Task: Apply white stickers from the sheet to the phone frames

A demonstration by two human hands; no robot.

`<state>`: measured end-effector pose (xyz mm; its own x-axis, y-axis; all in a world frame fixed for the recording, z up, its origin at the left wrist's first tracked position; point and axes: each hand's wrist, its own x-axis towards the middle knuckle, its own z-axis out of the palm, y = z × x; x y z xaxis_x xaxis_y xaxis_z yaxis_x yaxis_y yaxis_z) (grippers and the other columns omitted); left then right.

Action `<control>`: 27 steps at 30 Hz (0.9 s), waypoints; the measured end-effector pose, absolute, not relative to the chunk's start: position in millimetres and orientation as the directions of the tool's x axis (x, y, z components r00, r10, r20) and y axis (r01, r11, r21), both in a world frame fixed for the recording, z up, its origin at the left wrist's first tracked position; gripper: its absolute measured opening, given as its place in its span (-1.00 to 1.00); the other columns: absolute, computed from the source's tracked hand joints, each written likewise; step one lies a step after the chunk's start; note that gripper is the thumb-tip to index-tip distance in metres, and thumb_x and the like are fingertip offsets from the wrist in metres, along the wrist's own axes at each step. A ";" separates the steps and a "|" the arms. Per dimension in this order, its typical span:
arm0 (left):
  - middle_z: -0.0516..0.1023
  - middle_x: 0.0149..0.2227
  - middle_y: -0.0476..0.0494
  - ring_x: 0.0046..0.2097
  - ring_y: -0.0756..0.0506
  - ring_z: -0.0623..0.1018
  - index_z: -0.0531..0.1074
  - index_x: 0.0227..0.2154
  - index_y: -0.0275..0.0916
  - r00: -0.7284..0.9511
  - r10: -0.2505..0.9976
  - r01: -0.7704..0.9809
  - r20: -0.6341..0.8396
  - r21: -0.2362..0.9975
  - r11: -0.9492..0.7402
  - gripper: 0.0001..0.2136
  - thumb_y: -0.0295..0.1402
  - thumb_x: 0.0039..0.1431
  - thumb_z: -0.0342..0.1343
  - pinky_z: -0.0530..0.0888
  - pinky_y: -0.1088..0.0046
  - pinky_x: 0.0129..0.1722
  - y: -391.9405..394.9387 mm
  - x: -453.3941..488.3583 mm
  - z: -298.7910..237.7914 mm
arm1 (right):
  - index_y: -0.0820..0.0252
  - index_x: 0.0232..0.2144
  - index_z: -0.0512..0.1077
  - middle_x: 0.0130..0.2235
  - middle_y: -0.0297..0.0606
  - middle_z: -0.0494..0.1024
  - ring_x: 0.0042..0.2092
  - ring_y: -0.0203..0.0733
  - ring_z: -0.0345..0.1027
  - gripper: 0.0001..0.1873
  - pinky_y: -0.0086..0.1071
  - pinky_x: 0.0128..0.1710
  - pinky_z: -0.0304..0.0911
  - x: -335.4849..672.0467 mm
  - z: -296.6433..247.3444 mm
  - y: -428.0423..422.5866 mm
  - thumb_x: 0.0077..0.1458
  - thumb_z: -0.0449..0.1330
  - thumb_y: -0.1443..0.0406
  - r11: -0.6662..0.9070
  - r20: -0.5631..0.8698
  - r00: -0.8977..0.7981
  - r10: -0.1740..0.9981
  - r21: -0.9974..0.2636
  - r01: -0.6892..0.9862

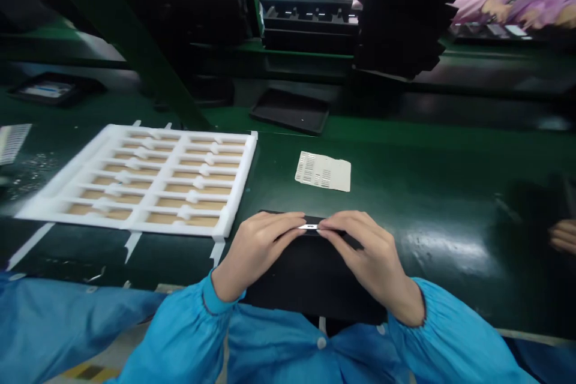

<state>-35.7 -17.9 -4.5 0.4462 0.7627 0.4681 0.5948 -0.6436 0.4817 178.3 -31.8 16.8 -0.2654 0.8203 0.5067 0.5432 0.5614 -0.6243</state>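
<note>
Between my hands is a small, thin, white-silver part [310, 227] with a dark slot in its middle. My left hand [263, 247] pinches one end of it between thumb and fingers. The other end is in the fingertips of my right hand [366, 250]. Both hands are above a black mat [310, 279] at the bench's near edge. Just beyond them lies a pale card [330, 173] with rows of small dark-edged strips on it. How far the held part extends behind my fingers cannot be seen.
A white slotted frame [180, 183] lies to the left on the green bench [432, 192]. Behind are a shallow black tray [290, 111] and a stack of black trays [405, 27]. A green post [130, 42] slants across the left. A co-worker's hand [564, 235] shows at the right edge.
</note>
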 end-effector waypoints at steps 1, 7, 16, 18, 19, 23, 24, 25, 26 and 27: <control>0.64 -0.10 -0.10 -0.12 -0.09 0.64 0.51 -0.13 -0.21 0.445 0.760 0.589 0.474 0.484 -0.647 -0.86 -0.38 0.32 0.10 0.53 0.38 -0.13 -18.4 -36.2 -5.2 | 0.13 -0.22 0.49 -0.28 -0.28 0.62 -0.21 -0.14 0.50 -0.87 -0.24 -0.21 0.40 176.7 15.8 -30.7 0.20 0.21 0.42 0.556 0.496 -0.276 0.824 -0.612 0.562; 0.65 -0.13 -0.07 -0.11 -0.08 0.64 0.51 -0.14 -0.22 0.425 0.755 0.568 0.499 0.502 -0.652 -0.88 -0.43 0.30 0.14 0.51 0.39 -0.14 -23.8 -33.6 -8.4 | 0.15 -0.22 0.48 -0.26 -0.25 0.60 -0.23 -0.15 0.49 -0.90 -0.26 -0.23 0.39 174.4 20.2 -29.6 0.22 0.19 0.39 0.525 0.407 -0.339 0.848 -0.568 0.633; 0.66 -0.15 -0.07 -0.12 -0.07 0.64 0.50 -0.15 -0.21 0.428 0.737 0.533 0.524 0.512 -0.673 -0.89 -0.43 0.33 0.09 0.51 0.41 -0.17 -27.7 -33.1 -8.6 | 0.15 -0.18 0.44 -0.26 -0.25 0.59 -0.25 -0.18 0.46 -0.89 -0.29 -0.26 0.38 168.5 25.9 -32.5 0.27 0.14 0.39 0.592 0.383 -0.452 0.806 -0.487 0.643; 0.66 -0.15 -0.06 -0.12 -0.06 0.64 0.49 -0.14 -0.22 0.427 0.734 0.530 0.529 0.511 -0.677 -0.88 -0.44 0.33 0.09 0.51 0.42 -0.16 -27.8 -33.2 -8.7 | 0.16 -0.15 0.43 -0.25 -0.24 0.58 -0.25 -0.17 0.45 -0.87 -0.28 -0.26 0.37 166.8 25.8 -34.0 0.27 0.12 0.41 0.598 0.373 -0.469 0.801 -0.457 0.659; 0.66 -0.15 -0.06 -0.12 -0.06 0.64 0.49 -0.14 -0.22 0.426 0.733 0.529 0.531 0.510 -0.678 -0.88 -0.44 0.33 0.10 0.51 0.42 -0.16 -27.7 -33.2 -8.7 | 0.16 -0.14 0.42 -0.25 -0.23 0.58 -0.25 -0.17 0.44 -0.85 -0.27 -0.26 0.36 165.8 25.6 -34.8 0.27 0.12 0.41 0.598 0.369 -0.471 0.801 -0.447 0.665; 0.65 -0.12 -0.06 -0.11 -0.07 0.63 0.49 -0.14 -0.24 0.426 0.737 0.532 0.525 0.513 -0.674 -0.88 -0.45 0.32 0.10 0.51 0.40 -0.15 -28.1 -33.4 -8.6 | 0.19 -0.04 0.38 -0.18 -0.19 0.58 -0.19 -0.13 0.45 -0.77 -0.23 -0.20 0.34 164.1 23.2 -40.1 0.26 0.14 0.41 0.592 0.362 -0.470 0.805 -0.443 0.673; 0.65 -0.12 -0.07 -0.10 -0.07 0.63 0.49 -0.14 -0.24 0.427 0.738 0.533 0.523 0.514 -0.673 -0.88 -0.44 0.32 0.10 0.51 0.40 -0.14 -28.4 -33.4 -8.6 | 0.20 -0.01 0.37 -0.13 -0.17 0.58 -0.15 -0.12 0.45 -0.74 -0.22 -0.16 0.34 164.8 21.9 -42.1 0.24 0.16 0.41 0.599 0.378 -0.466 0.800 -0.441 0.669; 0.65 -0.12 -0.07 -0.10 -0.07 0.63 0.49 -0.14 -0.24 0.427 0.738 0.533 0.522 0.514 -0.672 -0.89 -0.44 0.33 0.10 0.50 0.40 -0.15 -28.8 -33.5 -8.7 | 0.21 0.01 0.36 -0.08 -0.14 0.57 -0.09 -0.10 0.44 -0.71 -0.20 -0.12 0.33 166.1 20.2 -44.3 0.23 0.18 0.42 0.609 0.405 -0.461 0.790 -0.431 0.666; 0.65 -0.12 -0.07 -0.10 -0.07 0.63 0.49 -0.14 -0.24 0.429 0.738 0.534 0.522 0.513 -0.673 -0.89 -0.44 0.33 0.09 0.50 0.40 -0.15 -29.1 -33.5 -8.8 | 0.21 0.03 0.36 -0.03 -0.12 0.55 -0.04 -0.08 0.42 -0.67 -0.19 -0.08 0.32 167.7 18.1 -46.5 0.21 0.20 0.43 0.623 0.439 -0.454 0.775 -0.411 0.666; 0.65 -0.13 -0.07 -0.10 -0.07 0.63 0.49 -0.15 -0.24 0.430 0.736 0.533 0.523 0.511 -0.675 -0.89 -0.44 0.34 0.08 0.50 0.40 -0.15 -29.5 -33.6 -8.9 | 0.22 0.04 0.36 0.02 -0.10 0.53 0.00 -0.07 0.40 -0.65 -0.17 -0.05 0.30 169.6 15.6 -48.8 0.20 0.21 0.45 0.636 0.470 -0.451 0.759 -0.384 0.670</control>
